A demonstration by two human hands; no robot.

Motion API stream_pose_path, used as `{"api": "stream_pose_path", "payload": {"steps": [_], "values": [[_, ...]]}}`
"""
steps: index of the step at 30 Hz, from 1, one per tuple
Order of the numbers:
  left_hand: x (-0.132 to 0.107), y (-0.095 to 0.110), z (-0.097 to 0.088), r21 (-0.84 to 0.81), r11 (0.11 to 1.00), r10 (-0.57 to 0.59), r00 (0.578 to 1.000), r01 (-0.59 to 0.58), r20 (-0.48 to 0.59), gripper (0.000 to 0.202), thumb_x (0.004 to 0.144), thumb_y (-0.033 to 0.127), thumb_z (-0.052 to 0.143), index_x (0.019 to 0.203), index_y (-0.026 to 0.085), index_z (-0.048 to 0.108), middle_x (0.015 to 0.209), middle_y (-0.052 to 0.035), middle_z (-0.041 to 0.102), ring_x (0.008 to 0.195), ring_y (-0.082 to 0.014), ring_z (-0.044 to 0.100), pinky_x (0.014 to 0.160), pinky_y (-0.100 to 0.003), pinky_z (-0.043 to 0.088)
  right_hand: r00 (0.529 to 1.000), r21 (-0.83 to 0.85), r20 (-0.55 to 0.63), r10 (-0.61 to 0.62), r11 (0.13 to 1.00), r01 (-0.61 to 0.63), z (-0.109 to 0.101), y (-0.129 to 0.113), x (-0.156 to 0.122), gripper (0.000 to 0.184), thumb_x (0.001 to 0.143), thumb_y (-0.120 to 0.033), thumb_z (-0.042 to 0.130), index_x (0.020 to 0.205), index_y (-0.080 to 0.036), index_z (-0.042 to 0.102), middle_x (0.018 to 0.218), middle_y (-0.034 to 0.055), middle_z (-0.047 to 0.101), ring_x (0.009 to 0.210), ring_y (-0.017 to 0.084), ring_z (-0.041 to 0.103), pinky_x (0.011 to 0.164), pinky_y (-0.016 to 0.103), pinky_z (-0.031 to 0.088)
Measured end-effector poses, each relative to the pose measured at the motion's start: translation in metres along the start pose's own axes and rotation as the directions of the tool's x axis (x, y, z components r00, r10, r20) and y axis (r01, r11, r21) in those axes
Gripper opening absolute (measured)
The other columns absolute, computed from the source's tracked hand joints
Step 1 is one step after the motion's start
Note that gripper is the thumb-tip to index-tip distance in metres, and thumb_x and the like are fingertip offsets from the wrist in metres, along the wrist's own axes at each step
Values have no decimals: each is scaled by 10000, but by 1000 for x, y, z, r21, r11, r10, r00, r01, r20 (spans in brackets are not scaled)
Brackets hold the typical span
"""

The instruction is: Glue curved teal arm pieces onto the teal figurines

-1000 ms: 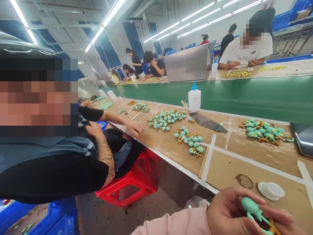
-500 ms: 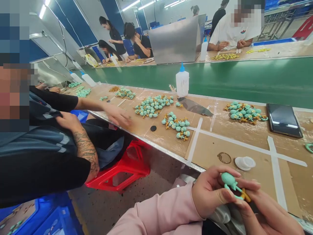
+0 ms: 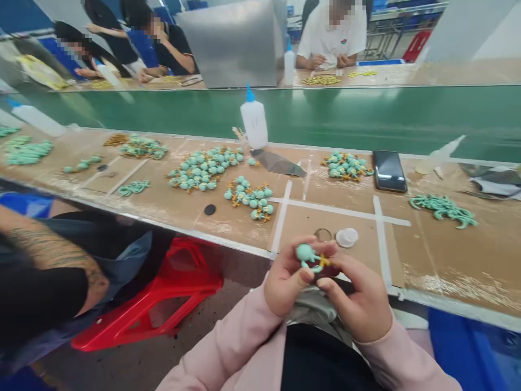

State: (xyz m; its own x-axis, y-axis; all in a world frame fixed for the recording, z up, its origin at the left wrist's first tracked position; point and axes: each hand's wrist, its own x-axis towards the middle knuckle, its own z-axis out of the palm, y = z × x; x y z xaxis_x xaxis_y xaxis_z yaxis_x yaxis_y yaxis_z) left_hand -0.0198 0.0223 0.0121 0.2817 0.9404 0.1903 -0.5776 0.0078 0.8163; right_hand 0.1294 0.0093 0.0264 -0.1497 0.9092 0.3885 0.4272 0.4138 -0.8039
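Observation:
A small mint-green figurine (image 3: 305, 252) with a round head, thin curved limbs and an orange-brown end is held above my lap, near the table's front edge. My left hand (image 3: 285, 282) pinches it between thumb and fingers around the head and a curved limb. My right hand (image 3: 360, 296) is at the orange-brown end, its forefinger against that piece and its thumb just below. Just beyond my fingers lie a thin metal ring (image 3: 323, 234) and a small white cap-like dish (image 3: 347, 237).
Piles of similar figurines (image 3: 203, 168) and curved green pieces (image 3: 443, 208) lie on the cardboard-covered table (image 3: 334, 217). A glue-type bottle (image 3: 254, 122), phone (image 3: 389, 171) and black disc (image 3: 209, 209) are there too. A co-worker's tattooed arm (image 3: 52, 250) and red stool (image 3: 163, 293) are left.
My view has swung right, so the hands appear nearer the middle and the curved green pile is now visible. The figurine stays between my hands.

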Motion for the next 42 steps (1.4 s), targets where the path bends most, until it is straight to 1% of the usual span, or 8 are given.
{"api": "stream_pose_path", "payload": {"steps": [4, 8, 16, 24, 27, 31, 36, 42], "values": [[12, 15, -16, 369, 927, 63, 998, -59, 3, 390, 881, 343, 616, 1214, 241, 440, 1244, -158, 666, 1092, -274, 660, 922, -447, 511, 987, -86, -143, 69, 993, -82, -18, 10, -4, 138, 906, -306, 582, 858, -196, 649, 803, 51, 687, 734, 182, 634, 683, 291, 492], [19, 31, -42, 895, 437, 171, 985, -90, 16, 379, 833, 347, 654, 1169, 218, 536, 1160, -129, 695, 936, -241, 704, 821, -381, 557, 922, -179, -342, 180, 951, -252, -45, 41, -28, 215, 891, -377, 586, 814, -194, 670, 799, 62, 693, 755, 209, 641, 720, 315, 491], [34, 47, -69, 996, -38, 166, 983, -79, 84, 379, 782, 308, 708, 1150, 237, 648, 1038, -75, 740, 951, -264, 657, 876, -433, 452, 794, -298, -519, 317, 804, -515, -83, 97, -48, 369, 856, -521, 560, 864, -180, 701, 809, 67, 694, 821, 269, 655, 736, 337, 470], [89, 15, -54, 963, -238, 34, 990, -123, 135, 387, 695, 357, 780, 1066, 298, 688, 1067, -32, 726, 1051, -266, 581, 910, -428, 394, 825, -362, -509, 246, 808, -465, -76, 113, -33, 366, 862, -498, 543, 850, -169, 704, 802, 65, 689, 752, 251, 647, 679, 322, 462], [77, 33, -83, 954, -297, 194, 981, 33, 27, 337, 793, 437, 662, 1078, 259, 674, 1130, -62, 673, 1102, -253, 551, 954, -397, 405, 832, -363, -498, 246, 812, -457, -77, 115, -35, 358, 861, -492, 549, 849, -169, 703, 796, 62, 682, 746, 248, 644, 680, 321, 461], [49, 85, -144, 860, -311, 469, 852, 404, -231, 364, 876, 337, 506, 1133, 100, 610, 1113, -183, 593, 1098, -326, 529, 941, -488, 410, 837, -378, -503, 215, 817, -437, -77, 115, -34, 337, 865, -471, 554, 840, -167, 697, 812, 70, 688, 764, 253, 648, 691, 321, 465], [44, 129, -208, 807, -318, 294, 861, 498, -416, 328, 696, 278, 660, 1004, 171, 695, 999, -100, 634, 784, -256, 620, 803, -413, 493, 855, -380, -492, 166, 843, -382, -77, 112, -27, 251, 858, -392, 576, 800, -176, 689, 753, 50, 686, 687, 209, 636, 666, 292, 469], [58, 132, -220, 829, -302, 155, 883, 470, -443, 144, 755, 285, 659, 851, 178, 664, 878, -42, 630, 831, -218, 596, 818, -412, 484, 847, -375, -508, 157, 845, -382, -76, 110, -24, 229, 868, -364, 572, 775, -183, 678, 739, 37, 684, 686, 182, 635, 664, 269, 476]]}}
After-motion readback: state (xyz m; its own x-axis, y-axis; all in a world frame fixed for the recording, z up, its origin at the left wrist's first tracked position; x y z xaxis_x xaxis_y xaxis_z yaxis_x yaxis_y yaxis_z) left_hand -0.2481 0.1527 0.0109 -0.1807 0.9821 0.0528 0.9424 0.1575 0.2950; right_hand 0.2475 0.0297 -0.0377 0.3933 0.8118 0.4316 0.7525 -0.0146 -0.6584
